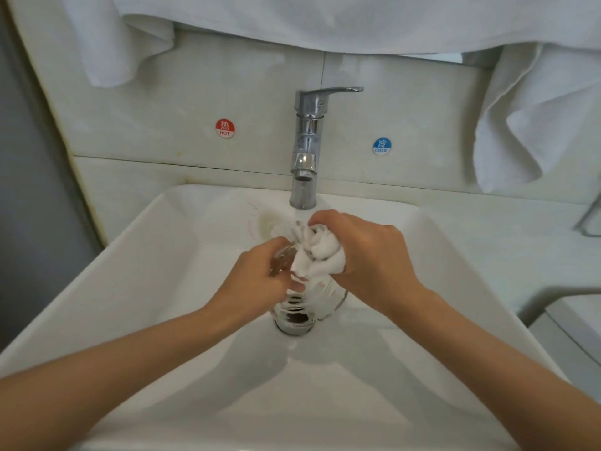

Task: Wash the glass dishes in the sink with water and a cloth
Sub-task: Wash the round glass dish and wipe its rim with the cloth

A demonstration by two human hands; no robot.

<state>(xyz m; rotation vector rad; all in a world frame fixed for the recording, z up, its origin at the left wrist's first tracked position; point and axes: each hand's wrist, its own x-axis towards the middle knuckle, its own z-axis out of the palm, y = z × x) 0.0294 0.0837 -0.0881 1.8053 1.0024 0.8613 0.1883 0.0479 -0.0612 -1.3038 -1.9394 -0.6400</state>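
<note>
A clear glass dish (328,301) is held tilted over the drain (294,323) of the white sink (156,255). My left hand (257,278) grips its rim from the left. My right hand (367,252) clutches a bunched white cloth (320,252) against the top of the glass. Water runs from the chrome tap (305,148) onto the cloth. The glass's upper part is hidden by the cloth and my fingers.
White towels (533,115) hang at the back and right above the counter. A red HOT sticker (225,128) and a blue COLD sticker (381,146) sit on the wall beside the tap. A stain (266,219) marks the basin behind my hands.
</note>
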